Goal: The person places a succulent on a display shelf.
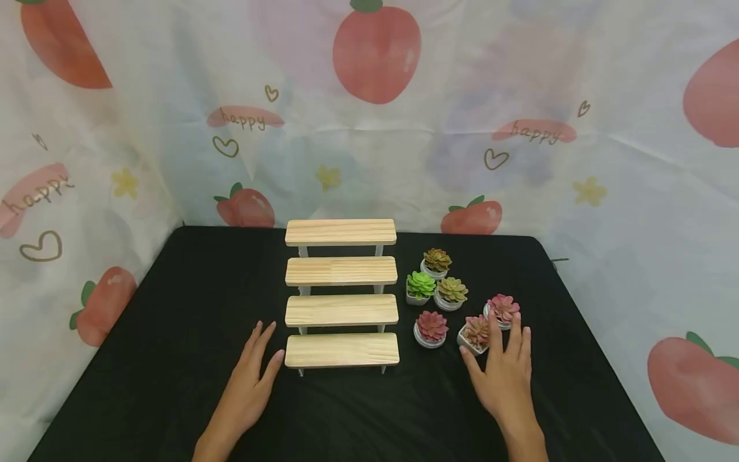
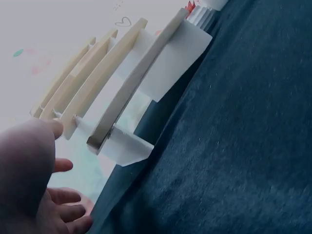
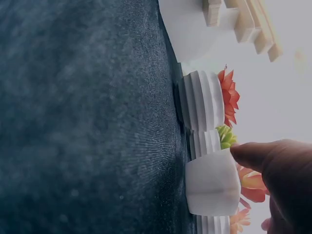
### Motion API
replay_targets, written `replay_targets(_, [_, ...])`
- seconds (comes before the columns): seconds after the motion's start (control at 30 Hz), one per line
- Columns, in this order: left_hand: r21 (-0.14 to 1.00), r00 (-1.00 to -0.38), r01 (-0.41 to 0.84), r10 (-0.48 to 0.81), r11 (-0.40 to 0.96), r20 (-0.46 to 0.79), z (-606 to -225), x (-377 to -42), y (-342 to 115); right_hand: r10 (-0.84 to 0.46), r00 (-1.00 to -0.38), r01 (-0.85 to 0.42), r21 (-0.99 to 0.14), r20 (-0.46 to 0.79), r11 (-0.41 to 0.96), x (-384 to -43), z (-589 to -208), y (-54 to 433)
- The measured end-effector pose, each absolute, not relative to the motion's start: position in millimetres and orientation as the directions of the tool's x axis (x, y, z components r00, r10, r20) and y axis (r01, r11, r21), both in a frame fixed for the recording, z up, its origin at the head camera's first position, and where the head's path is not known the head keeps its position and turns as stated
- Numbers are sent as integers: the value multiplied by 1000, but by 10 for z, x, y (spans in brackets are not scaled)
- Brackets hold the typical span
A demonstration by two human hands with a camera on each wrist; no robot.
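Note:
In the head view, my left hand lies beside the lower left end of a four-step wooden display stand, fingers extended and thumb towards the lowest step. The left wrist view shows the stand's white supports and that hand's fingers holding nothing. My right hand reaches over the right side with its fingers spread. Its thumb is right at the rim of a square white pot holding an orange-pink succulent. The index fingertip overlaps a pink succulent in a round ribbed pot behind it.
Between the stand and my right hand are a dark red succulent, a bright green one, a yellow-green one and a brownish one. All stand on a black cloth-covered table. A fruit-printed curtain surrounds the back and sides.

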State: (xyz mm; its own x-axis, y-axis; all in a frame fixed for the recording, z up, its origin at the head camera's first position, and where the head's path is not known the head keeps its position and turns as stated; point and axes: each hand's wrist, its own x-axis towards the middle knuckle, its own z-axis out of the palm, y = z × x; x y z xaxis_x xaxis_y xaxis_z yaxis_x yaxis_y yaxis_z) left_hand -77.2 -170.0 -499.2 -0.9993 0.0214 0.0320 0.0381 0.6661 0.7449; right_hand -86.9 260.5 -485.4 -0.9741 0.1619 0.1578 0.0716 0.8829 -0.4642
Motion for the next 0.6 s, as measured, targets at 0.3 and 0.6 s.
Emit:
replay_targets(0.3, [816, -991, 137, 76, 561, 114, -5052, -750, -1623, 235, -942, 80, -522, 237, 849, -897, -4807, 2576])
replay_targets(0.6, [891, -987, 163, 70, 425, 147, -5147, -800, -1599, 267, -950, 127, -578, 163, 806, -950, -4775, 2579])
